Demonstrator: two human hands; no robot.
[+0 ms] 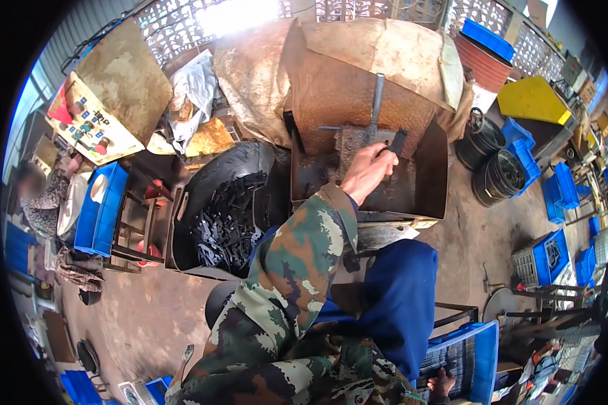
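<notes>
My left hand (369, 171) reaches forward over an open metal box (431, 169) with brown walls. Its fingers are closed on a small black brush-like tool (398, 142), whose exact kind is hard to make out. Close beside the hand, an upright grey metal bar (377, 101) stands over a rough block (352, 145) inside the box. Down at the lower right, my right hand (442, 383) rests at a blue crate (491, 354) packed with rows of thin dark flat pieces (456, 364). Its fingers are partly hidden and dark, so its grip is unclear.
Left of the box, a black tub (182, 233) holds a heap of dark strips (230, 223). A switch panel (91, 128) stands at the far left, near another person (47, 196) seated by a blue bin (101, 216). Black buckets (496, 177) and blue crates (550, 256) line the right.
</notes>
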